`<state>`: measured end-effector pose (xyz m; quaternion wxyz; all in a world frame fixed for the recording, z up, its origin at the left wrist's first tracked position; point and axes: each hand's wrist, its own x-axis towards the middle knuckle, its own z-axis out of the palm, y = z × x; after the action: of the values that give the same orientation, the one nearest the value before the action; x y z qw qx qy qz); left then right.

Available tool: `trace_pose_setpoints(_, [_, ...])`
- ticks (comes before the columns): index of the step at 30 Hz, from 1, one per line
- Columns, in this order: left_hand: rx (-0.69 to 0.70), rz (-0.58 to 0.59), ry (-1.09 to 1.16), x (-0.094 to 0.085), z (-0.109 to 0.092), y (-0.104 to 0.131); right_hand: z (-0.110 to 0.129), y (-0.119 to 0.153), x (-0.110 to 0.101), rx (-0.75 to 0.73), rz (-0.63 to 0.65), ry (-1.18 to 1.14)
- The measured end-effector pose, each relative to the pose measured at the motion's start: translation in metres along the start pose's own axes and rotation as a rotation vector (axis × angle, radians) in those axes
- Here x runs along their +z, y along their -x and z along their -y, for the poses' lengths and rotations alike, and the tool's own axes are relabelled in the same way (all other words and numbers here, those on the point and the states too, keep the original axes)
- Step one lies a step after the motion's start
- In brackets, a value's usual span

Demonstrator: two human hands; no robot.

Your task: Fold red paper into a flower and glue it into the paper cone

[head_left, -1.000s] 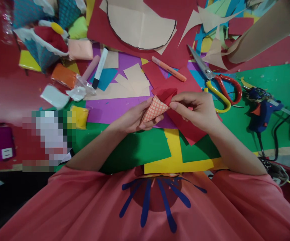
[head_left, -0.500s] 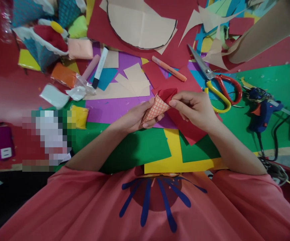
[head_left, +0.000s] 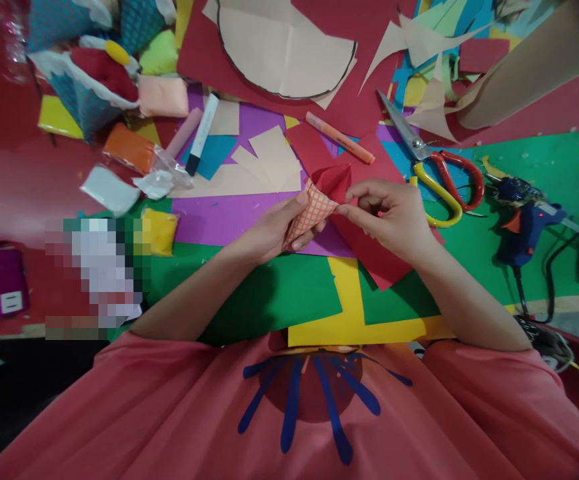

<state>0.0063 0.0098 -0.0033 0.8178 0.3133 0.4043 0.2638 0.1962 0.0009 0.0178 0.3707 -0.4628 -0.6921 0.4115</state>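
Observation:
A small paper cone (head_left: 312, 212) with an orange-and-white grid pattern sits tilted in my left hand (head_left: 274, 230), whose fingers wrap round its lower part. Red paper (head_left: 330, 181) sticks up from the cone's wide mouth. My right hand (head_left: 394, 217) pinches at the right edge of the mouth, thumb and forefinger close together; whether they grip the cone's rim or the red paper is hard to make out. Beneath both hands lie a red paper strip (head_left: 382, 263) and a purple sheet (head_left: 219, 220).
Scissors (head_left: 427, 157) lie open right of my hands, with a hot glue gun (head_left: 524, 220) beyond them. An orange marker (head_left: 339, 137) and a white marker (head_left: 202, 133) lie ahead. Clay packets (head_left: 128, 148) and blue cones (head_left: 82, 93) crowd the left; a cardboard tube (head_left: 519, 73) stands back right.
The red paper now stands taller and more pointed above the cone's mouth. My right fingers have shifted slightly at its edge. My left hand keeps holding the cone.

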Motion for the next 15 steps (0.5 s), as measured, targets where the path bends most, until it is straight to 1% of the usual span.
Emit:
trace_pose_setpoints(4, [0.071,-0.053,-0.025,0.000,0.002,0.000,0.001,0.000,0.002,0.020,-0.056,-0.033])
trace_pose_setpoints(8, [0.231,-0.034,-0.078,-0.003,0.007,0.000,-0.002,-0.001,-0.001,0.067,-0.126,-0.166])
trace_pose_setpoints(10, [0.289,-0.035,-0.137,-0.004,0.009,0.000,-0.004,-0.002,-0.001,0.083,-0.163,-0.192])
trace_pose_setpoints(13, [0.338,-0.066,-0.217,-0.004,0.011,0.002,-0.006,-0.001,-0.001,0.090,-0.181,-0.182])
trace_pose_setpoints(15, [0.340,-0.070,-0.247,-0.003,0.011,0.004,-0.003,0.000,0.000,0.076,-0.180,-0.167])
